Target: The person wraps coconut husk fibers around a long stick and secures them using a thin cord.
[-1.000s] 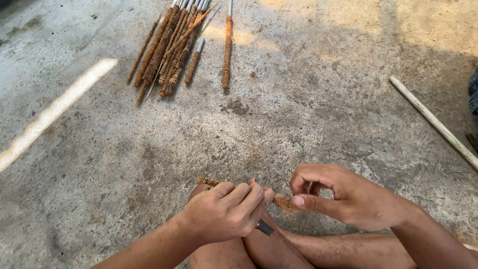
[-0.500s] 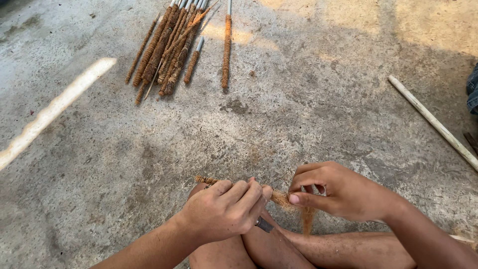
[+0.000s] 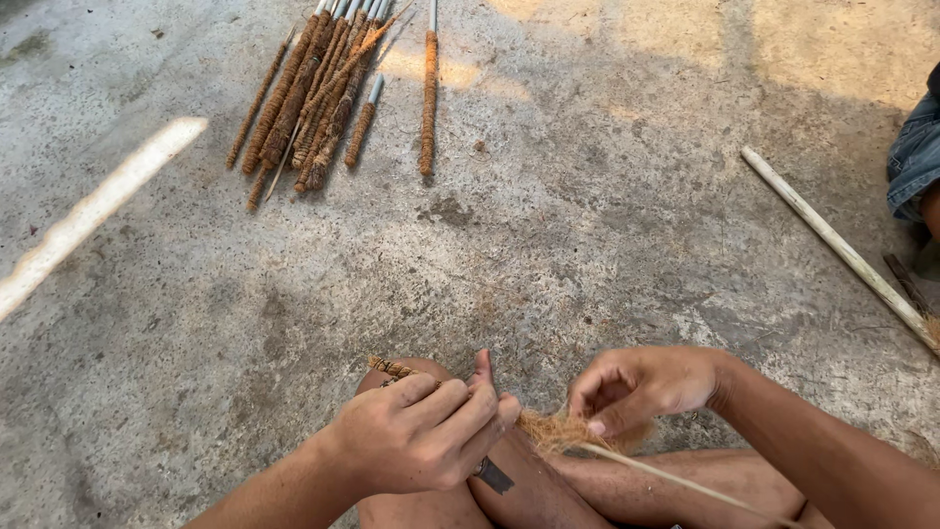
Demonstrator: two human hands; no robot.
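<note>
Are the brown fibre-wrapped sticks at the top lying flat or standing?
Lying flat: the brown fibre-wrapped sticks rest lengthwise, bunched side by side on the grey concrete floor.

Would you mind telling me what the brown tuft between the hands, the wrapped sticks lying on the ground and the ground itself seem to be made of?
Tuft: probably coconut-like plant fibre, frayed, dry, matte.
Wrapped sticks: likely the same brown fibre wound on pale rods, ends bare.
Ground: looks like rough grey concrete, mottled.

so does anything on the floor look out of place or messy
Mostly tidy. The brown fibre-wrapped sticks lie bundled on the grey concrete floor, but one wrapped stick lies apart to their right, and a short one sits loose between. Small fibre crumbs dot the floor below them.
</note>
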